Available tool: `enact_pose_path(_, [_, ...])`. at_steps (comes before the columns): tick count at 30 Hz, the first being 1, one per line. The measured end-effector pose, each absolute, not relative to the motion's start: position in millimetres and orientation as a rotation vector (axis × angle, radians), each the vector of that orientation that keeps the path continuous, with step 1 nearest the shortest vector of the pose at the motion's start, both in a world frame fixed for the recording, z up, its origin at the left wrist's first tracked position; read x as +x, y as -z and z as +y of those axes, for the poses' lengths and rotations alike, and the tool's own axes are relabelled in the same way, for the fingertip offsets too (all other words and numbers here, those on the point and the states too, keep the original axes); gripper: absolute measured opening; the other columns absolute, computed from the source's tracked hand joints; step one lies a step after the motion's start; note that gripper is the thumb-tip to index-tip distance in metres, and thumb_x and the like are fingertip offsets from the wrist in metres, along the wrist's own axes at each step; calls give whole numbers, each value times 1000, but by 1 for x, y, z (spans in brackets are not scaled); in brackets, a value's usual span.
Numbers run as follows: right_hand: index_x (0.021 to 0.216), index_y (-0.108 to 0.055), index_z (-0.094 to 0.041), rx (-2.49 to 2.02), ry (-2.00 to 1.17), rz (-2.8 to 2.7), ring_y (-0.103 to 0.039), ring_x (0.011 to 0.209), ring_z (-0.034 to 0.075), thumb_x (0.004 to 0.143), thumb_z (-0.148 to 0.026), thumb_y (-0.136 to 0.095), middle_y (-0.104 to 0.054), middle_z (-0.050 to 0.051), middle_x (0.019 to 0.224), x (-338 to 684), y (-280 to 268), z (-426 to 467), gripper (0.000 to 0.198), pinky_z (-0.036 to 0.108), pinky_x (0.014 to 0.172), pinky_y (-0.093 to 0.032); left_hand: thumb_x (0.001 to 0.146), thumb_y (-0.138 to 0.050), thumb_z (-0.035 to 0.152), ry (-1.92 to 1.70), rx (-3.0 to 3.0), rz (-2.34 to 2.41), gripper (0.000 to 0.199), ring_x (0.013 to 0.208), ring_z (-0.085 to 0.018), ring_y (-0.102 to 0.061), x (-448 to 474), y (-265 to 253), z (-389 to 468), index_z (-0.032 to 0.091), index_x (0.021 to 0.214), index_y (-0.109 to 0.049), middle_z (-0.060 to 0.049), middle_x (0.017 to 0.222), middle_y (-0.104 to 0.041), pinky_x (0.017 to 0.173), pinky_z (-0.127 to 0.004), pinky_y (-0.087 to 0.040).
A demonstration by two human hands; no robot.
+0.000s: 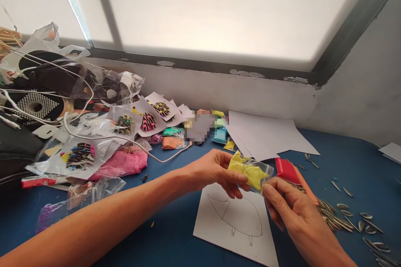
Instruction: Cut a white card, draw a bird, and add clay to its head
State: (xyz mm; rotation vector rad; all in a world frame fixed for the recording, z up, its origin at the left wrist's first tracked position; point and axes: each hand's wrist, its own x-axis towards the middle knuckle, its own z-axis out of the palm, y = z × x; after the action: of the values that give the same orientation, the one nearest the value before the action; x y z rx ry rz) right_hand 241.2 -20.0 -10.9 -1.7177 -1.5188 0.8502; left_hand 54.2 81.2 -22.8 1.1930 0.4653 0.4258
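Between my two hands is a small clear plastic bag [250, 171] with soft yellow clay inside. My left hand [224, 173] pinches the left end of the bag, thumb in front and fingers behind. At the bag's right end, my right hand [288, 204] grips the clear edge between thumb and fingers. Below them lies a white sheet [232, 225] with a pencil outline of a hedgehog-like animal with a pointed snout and two small feet. My hands cover part of its upper edge. A red packet [286, 170] lies just beyond my right hand.
Sunflower seeds [341, 217] are scattered at the right. Blank white paper [266, 133] lies near the wall. Coloured clay packets [172, 137], seed-covered figures on paper [148, 121], a pink cloth [122, 162] and a white cable [109, 137] crowd the left and back.
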Motion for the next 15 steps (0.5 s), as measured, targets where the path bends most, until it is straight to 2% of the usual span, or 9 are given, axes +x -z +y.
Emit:
enact_pose_path(4, [68, -56, -23, -1751, -885, -1466, -40, 50, 11, 85, -71, -46, -51, -3, 57, 243, 10, -22, 52, 24, 47, -35, 72, -81, 40, -404, 1220, 479, 41, 66, -13, -69, 51, 22, 84, 13, 101, -71, -8, 89, -73, 64, -24, -56])
enact_pose_path(7, [77, -61, -23, -1767, -797, -1429, -37, 50, 11, 85, -68, -51, -48, -4, 56, 247, 11, -22, 47, 24, 46, -32, 73, -80, 42, -388, 1261, 481, 40, 65, -12, -68, 50, 23, 85, 13, 100, -71, -7, 89, -73, 63, -23, -54])
enact_pose_path(12, [68, -63, -21, -1676, -830, -1435, -39, 53, 10, 83, -63, -59, -47, -3, 61, 249, 10, -20, 44, 22, 47, -35, 76, -77, 45, -346, 1333, 493, 40, 67, -11, -67, 47, 21, 88, 13, 99, -71, -8, 90, -72, 62, -22, -52])
enact_pose_path(15, [67, -62, -21, -1681, -863, -1388, -34, 51, 9, 81, -63, -62, -41, -5, 57, 249, 8, -20, 44, 21, 45, -32, 77, -75, 50, -407, 1355, 536, 41, 66, -11, -66, 47, 16, 88, 12, 90, -69, -7, 89, -72, 60, -21, -49])
